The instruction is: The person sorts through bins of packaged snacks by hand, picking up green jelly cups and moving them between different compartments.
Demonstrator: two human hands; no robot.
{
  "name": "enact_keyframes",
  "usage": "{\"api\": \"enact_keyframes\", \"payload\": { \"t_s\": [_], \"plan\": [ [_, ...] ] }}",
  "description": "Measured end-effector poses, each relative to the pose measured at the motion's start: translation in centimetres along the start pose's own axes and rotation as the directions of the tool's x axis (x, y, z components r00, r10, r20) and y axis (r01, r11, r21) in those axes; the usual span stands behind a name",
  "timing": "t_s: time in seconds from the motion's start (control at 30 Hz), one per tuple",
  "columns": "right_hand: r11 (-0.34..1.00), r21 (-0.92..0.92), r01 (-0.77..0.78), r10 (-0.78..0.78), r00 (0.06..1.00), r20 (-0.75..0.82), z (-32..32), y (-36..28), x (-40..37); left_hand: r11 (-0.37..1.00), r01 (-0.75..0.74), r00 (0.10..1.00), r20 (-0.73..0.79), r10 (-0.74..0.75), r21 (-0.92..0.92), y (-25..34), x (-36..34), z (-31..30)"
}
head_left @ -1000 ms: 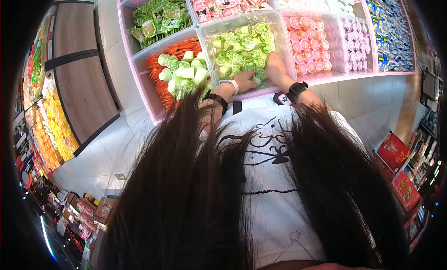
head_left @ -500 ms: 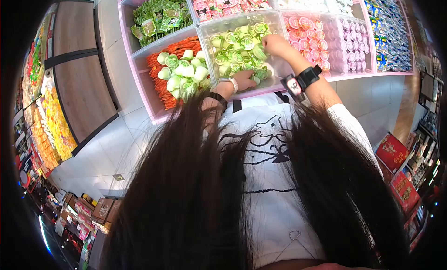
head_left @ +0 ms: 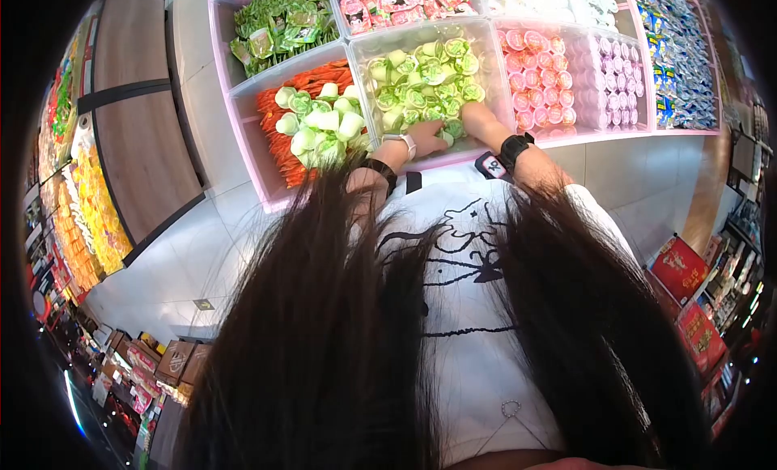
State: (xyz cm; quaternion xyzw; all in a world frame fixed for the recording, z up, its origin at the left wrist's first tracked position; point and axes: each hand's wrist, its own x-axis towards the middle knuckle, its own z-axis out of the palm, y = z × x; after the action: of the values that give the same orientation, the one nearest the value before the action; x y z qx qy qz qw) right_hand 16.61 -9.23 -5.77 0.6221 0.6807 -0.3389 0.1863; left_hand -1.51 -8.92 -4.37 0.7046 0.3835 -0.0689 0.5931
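In the head view, a clear plastic bin holds many small green jelly cups with printed lids. My left hand, wearing a white band at the wrist, is low in the bin near its front wall. Its fingers are curled against a green cup at the front. Close to its right, my right hand reaches over the front wall among the cups. The right fingers point down and are mostly hidden by the hand itself. A black watch is on the right wrist.
Left of the bin, green cups lie on orange-red packets. Behind are green packets and pink packets. Orange-pink cups and purple cups fill bins to the right. Long dark hair hangs below.
My right hand has moved from the bin's right side down toward its front, closer to my left hand. My left hand has stayed almost in place.
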Motion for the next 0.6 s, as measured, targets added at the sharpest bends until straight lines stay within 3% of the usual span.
{"api": "enact_keyframes", "payload": {
  "t_s": [0.1, 0.2, 0.3, 0.5, 0.6],
  "plan": [
    [0.998, -0.053, 0.018, -0.026, 0.986, -0.164, -1.0, -0.7, -1.0, 0.999, -0.044, 0.998, -0.054, 0.042, -0.025, -0.2, -0.1, 0.2],
    [0.988, -0.154, 0.021, -0.032, 0.998, -0.063, -1.9, -1.1, -1.0, 0.998, -0.047, 0.997, -0.056, 0.045, -0.029, -0.3, -0.1, 0.1],
    [0.961, -0.262, 0.09, -0.109, 0.992, -0.059, -2.6, -1.4, -1.6, 0.998, -0.027, 0.999, -0.022, 0.025, -0.055, -0.2, 0.0, 0.1],
    [0.938, -0.306, 0.162, -0.16, 0.987, 0.03, -2.9, -0.9, -0.7, 0.999, -0.018, 0.999, -0.031, 0.016, -0.044, 0.0, -0.2, 0.0],
    [0.938, -0.287, 0.194, -0.203, 0.979, -0.001, -2.7, -0.7, -0.6, 0.999, -0.035, 0.999, -0.041, 0.034, -0.011, -0.3, 0.0, 0.1]
  ]
}}
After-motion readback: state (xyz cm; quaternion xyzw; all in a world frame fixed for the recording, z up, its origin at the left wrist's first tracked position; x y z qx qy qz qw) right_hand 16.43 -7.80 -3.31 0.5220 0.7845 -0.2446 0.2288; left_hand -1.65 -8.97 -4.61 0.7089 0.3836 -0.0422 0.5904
